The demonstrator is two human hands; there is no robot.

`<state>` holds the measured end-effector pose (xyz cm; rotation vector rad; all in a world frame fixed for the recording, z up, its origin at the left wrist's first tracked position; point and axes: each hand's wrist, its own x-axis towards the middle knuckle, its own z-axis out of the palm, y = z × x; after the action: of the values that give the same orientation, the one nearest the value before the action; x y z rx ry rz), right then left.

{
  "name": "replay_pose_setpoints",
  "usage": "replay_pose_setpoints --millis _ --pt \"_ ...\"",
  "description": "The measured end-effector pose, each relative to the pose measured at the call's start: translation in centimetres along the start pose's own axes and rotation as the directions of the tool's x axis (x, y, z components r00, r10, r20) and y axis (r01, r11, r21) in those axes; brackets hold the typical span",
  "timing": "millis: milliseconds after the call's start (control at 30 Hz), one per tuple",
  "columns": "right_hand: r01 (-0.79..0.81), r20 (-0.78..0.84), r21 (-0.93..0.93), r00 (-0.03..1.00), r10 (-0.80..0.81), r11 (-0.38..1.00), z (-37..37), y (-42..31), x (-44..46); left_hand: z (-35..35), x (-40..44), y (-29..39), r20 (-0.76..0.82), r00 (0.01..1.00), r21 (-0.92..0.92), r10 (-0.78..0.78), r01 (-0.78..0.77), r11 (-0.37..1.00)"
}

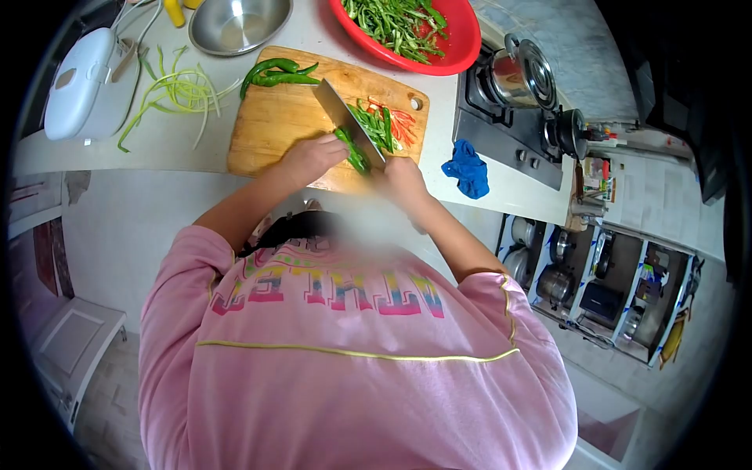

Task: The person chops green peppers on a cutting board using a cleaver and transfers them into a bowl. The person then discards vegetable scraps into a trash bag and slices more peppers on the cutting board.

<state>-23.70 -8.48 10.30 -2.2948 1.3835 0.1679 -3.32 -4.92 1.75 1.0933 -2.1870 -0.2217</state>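
My right hand [403,178] grips a kitchen knife [345,117], its broad blade pointing away over the wooden cutting board [270,129]. My left hand [315,158] has its fingers closed on a green pepper [352,150], which lies on the board just left of the blade. Right of the blade are sliced green pepper strips [376,129] and red pepper strips [401,125]. Several whole green peppers [278,72] rest at the board's far left corner.
Beyond the board stand a red basin [466,47] of cut green strips and a steel bowl [235,27]. Long green stalks [184,90] and a white appliance [82,82] are at left. At right are a blue cloth [468,168] and a stove [509,141] with a steel pot [517,78].
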Motion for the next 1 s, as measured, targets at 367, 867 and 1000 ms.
replay_pose_setpoints --millis 367,867,1000 --pt "-0.037 -0.050 0.032 0.998 0.038 0.999 -1.4 0.3 -3.7 0.2 -0.2 -0.1 -0.022 0.999 0.007 0.024 -0.024 1.000" --pt "-0.086 -0.051 -0.057 0.995 0.083 0.995 0.5 -2.3 0.3 0.2 0.0 -0.1 -0.043 0.999 -0.013 0.018 -0.019 1.000" --pt "-0.006 -0.254 0.269 0.964 0.077 0.963 1.1 0.8 -1.3 -0.1 0.0 0.1 -0.039 0.999 0.018 0.023 -0.022 1.000"
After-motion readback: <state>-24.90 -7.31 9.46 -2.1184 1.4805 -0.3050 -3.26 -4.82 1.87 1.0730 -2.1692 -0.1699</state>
